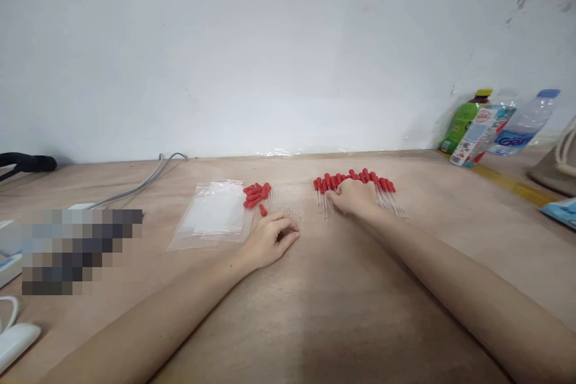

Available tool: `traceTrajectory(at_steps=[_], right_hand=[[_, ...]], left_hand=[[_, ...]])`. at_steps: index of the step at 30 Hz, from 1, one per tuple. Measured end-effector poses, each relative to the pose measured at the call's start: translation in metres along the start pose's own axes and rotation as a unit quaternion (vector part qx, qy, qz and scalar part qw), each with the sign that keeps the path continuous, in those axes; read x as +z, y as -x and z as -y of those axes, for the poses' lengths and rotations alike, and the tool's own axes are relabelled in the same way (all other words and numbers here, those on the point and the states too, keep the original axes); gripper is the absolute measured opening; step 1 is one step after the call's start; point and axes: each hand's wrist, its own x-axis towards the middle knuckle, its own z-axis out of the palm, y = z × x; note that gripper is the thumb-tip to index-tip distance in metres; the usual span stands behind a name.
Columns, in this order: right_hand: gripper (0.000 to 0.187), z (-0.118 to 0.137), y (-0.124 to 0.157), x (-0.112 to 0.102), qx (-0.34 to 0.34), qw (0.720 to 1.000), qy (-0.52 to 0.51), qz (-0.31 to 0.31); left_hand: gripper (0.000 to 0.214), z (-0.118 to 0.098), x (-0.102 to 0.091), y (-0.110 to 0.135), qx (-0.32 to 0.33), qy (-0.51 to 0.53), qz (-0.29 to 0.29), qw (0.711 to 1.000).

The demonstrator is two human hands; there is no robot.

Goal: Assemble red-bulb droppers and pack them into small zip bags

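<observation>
Right hand (355, 197) is down on the row of droppers (387, 189), the red-capped ones fanned out at the far middle of the desk (324, 306). Its fingers are bent over the left part of the row and touching it. Whether they're pinched on one dropper or just pressing, I cannot tell from here.

Left hand (270, 240) rests on the desk just below the bare glass tubes (288, 201). The fingers are loosely curled, with nothing visible in them, though a clear tube would be hard to spot. The loose red caps (254, 193) sit just left of the tubes, and the plastic bags (215, 213) lie beside those.

This looks like the sorting stage, with the finished droppers being squared up on the right. A next move would call for a light pinch, since the glass is thin and the tubes lie touching one another. Bottles (495, 126) stand well off to the right.
</observation>
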Motion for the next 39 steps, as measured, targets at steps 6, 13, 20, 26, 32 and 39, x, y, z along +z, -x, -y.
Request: traceTrajectory(at_steps=[6,13,20,26,32,39], right_hand=[[0.035,0.023,0.01,0.006,-0.076,0.995,-0.034,-0.059],[0.035,0.06,0.009,0.015,-0.076,0.997,0.001,0.022],[0.021,0.074,0.0,0.015,-0.062,0.997,-0.006,0.052],[0.021,0.08,-0.004,0.019,-0.053,0.997,-0.019,0.056],[0.032,0.064,0.016,0.009,-0.078,0.996,-0.029,-0.039],[0.024,-0.004,0.059,0.02,-0.262,0.938,-0.097,-0.207]], left_hand=[[0.012,-0.001,0.002,0.0,-0.002,0.0,0.0,1.0],[0.015,0.009,-0.008,-0.002,-0.032,-0.141,-0.104,0.984],[0.021,0.036,-0.026,-0.006,-0.13,-0.283,-0.112,0.944],[0.011,0.036,-0.022,-0.005,-0.147,-0.304,-0.101,0.936],[0.011,0.017,-0.021,-0.002,-0.064,-0.278,-0.133,0.949],[0.022,-0.011,-0.002,0.005,-0.004,-0.086,-0.014,0.996]])
